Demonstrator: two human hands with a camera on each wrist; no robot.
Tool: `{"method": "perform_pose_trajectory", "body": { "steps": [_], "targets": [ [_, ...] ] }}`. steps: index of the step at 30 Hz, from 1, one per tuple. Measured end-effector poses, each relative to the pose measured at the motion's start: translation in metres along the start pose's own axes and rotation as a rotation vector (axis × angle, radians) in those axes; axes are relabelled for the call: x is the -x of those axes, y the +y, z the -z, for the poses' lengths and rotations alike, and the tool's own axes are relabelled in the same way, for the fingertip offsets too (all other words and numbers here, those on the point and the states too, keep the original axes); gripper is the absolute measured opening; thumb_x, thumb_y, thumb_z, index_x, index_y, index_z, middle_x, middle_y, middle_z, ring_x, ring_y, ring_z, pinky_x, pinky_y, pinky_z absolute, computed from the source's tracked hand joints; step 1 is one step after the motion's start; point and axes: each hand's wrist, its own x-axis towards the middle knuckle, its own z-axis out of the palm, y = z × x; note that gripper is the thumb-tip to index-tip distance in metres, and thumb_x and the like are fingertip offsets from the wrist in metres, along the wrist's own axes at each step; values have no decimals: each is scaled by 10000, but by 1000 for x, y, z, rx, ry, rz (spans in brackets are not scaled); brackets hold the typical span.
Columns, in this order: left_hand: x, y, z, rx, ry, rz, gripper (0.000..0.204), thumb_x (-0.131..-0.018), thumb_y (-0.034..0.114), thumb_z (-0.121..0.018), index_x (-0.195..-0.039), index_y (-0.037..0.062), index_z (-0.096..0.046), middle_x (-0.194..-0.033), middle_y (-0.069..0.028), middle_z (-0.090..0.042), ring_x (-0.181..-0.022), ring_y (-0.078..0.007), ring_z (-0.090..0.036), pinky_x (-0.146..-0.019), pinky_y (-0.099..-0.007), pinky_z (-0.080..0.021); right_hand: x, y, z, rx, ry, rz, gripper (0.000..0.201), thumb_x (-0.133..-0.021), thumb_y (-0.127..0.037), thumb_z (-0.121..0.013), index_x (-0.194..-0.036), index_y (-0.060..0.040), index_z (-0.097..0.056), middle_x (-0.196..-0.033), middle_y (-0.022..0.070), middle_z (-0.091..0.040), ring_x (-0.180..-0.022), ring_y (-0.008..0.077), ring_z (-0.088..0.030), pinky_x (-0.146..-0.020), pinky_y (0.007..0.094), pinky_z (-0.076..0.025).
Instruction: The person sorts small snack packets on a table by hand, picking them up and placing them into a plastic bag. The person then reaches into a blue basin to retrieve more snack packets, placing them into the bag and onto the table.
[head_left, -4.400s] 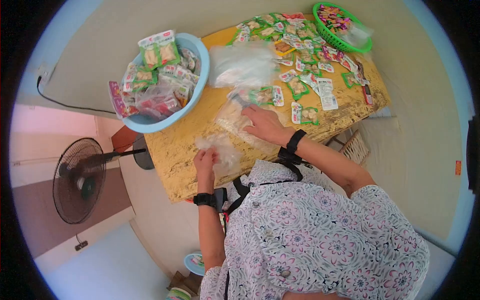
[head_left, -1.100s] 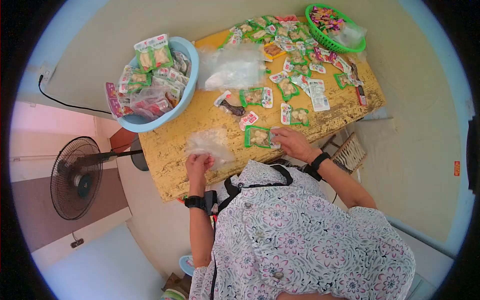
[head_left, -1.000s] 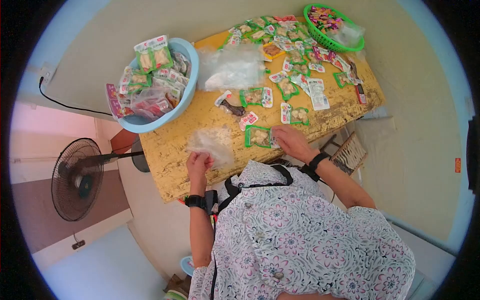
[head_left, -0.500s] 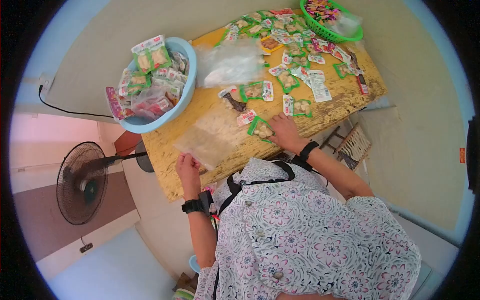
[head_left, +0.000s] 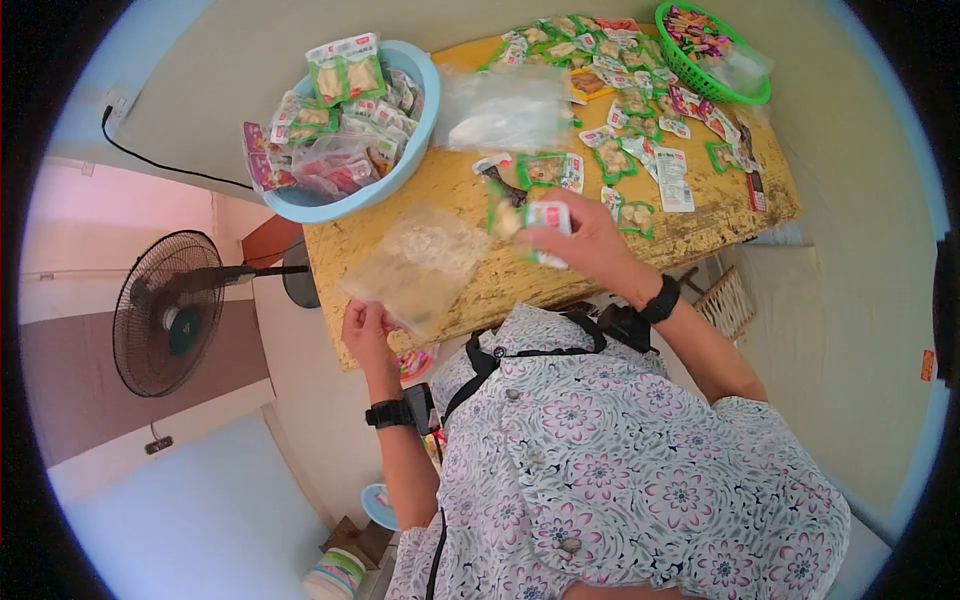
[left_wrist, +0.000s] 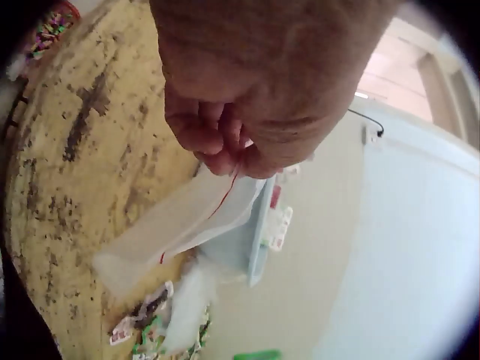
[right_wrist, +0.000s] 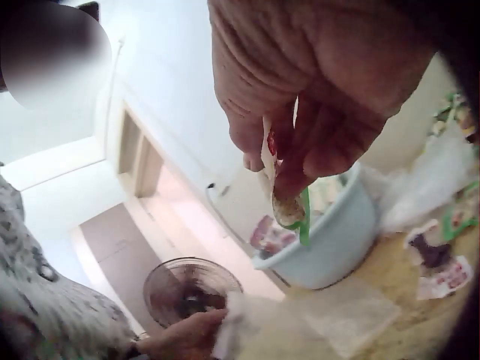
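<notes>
The left hand [head_left: 368, 334] pinches the near corner of a clear plastic bag [head_left: 425, 265], which spreads over the yellow table. In the left wrist view the fingers [left_wrist: 217, 146] hold the bag [left_wrist: 172, 232] by its edge, where a red line shows. Raised above the table, the right hand [head_left: 590, 240] grips a green-edged snack packet [head_left: 548, 218], blurred in the head view. The right wrist view shows this packet [right_wrist: 289, 206] edge-on between thumb and fingers of the right hand [right_wrist: 315, 97]. A dark snack packet [head_left: 500, 176] lies just beyond it.
A blue basin [head_left: 428, 110] full of packets stands at the table's back left, beside a stack of clear bags [head_left: 505, 110]. Many packets [head_left: 615, 160] cover the back and right, near a green basket [head_left: 690, 75] of small wrapped items. A fan [head_left: 170, 315] stands left.
The right hand has lifted the green-edged packet off the table and brought it up and toward the bag. The left hand has kept its pinch as the bag spread out flatter.
</notes>
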Motion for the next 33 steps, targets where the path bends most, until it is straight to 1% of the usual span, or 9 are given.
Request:
{"method": "perform_pose_trajectory", "body": {
  "steps": [2, 4, 7, 10, 19, 25, 28, 31, 33],
  "targets": [
    [0, 11, -19, -25, -9, -44, 63, -926, 83, -616, -885, 62, -574, -733, 15, -565, -607, -80, -517, -520, -220, -394, 1, -35, -15, 93, -127, 145, 278, -826, -251, -775, -963, -56, -633, -790, 66, -596, -655, 128, -547, -606, 298, -460],
    [0, 23, -41, 38, -9, -62, 62, -902, 68, -640, -890, 43, -584, -705, -23, -595, -573, -97, -565, -508, -229, -449, 2, -56, -33, 153, -186, 455, 178, -845, -174, -756, -911, -72, -627, -763, 29, -569, -640, 145, -559, -589, 299, -446],
    [0, 37, -67, 24, -54, -76, 96, -894, 76, -662, -880, 26, -582, -669, -54, -613, -538, -116, -594, -491, -235, -487, -2, -72, -47, 222, -402, 587, 148, -830, -148, -725, -895, -74, -615, -756, 82, -544, -640, 257, -577, -564, 348, -443],
    [2, 38, -82, 43, -103, -93, 139, -908, 92, -672, -856, 17, -567, -642, -63, -616, -490, -116, -580, -450, -229, -476, -9, -68, -55, 407, -363, 742, 161, -833, -182, -634, -820, -59, -531, -715, 104, -527, -679, 355, -593, -571, 445, -462],
    [17, 39, -85, -96, -113, -51, 133, -912, 101, -673, -957, 27, -572, -666, -48, -608, -500, -106, -570, -438, -227, -454, -10, -28, -39, 496, -149, 572, 133, -817, -135, -658, -835, -69, -543, -731, 116, -518, -666, 348, -569, -555, 437, -444],
    [27, 57, -107, -138, -211, -126, 148, -949, 131, -641, -991, 22, -550, -661, -48, -596, -500, -114, -578, -434, -225, -450, -6, -35, -38, 559, -119, 527, 102, -831, -151, -590, -872, -62, -563, -770, 124, -567, -730, 345, -612, -603, 449, -461],
    [29, 58, -115, -84, -229, -112, 141, -979, 150, -600, -999, 21, -546, -660, -43, -591, -511, -113, -584, -442, -222, -451, -5, -34, -34, 458, -232, 499, 124, -799, -107, -648, -852, -52, -550, -752, 131, -547, -723, 359, -601, -599, 448, -454],
    [29, 56, -114, -80, -247, -147, 147, -1000, 176, -571, -1003, 30, -549, -658, -36, -586, -518, -104, -578, -449, -217, -445, -4, -23, -31, 514, -266, 485, 141, -804, -129, -671, -863, -53, -568, -737, 136, -543, -679, 337, -584, -599, 433, -451],
    [33, 60, -114, -116, -278, -161, 158, -1004, 193, -566, -1005, 35, -553, -654, -30, -579, -522, -94, -571, -453, -213, -438, -6, -7, -33, 382, -272, 340, 149, -830, -146, -692, -883, -49, -592, -709, 86, -555, -640, 240, -567, -586, 376, -442]
  ]
}}
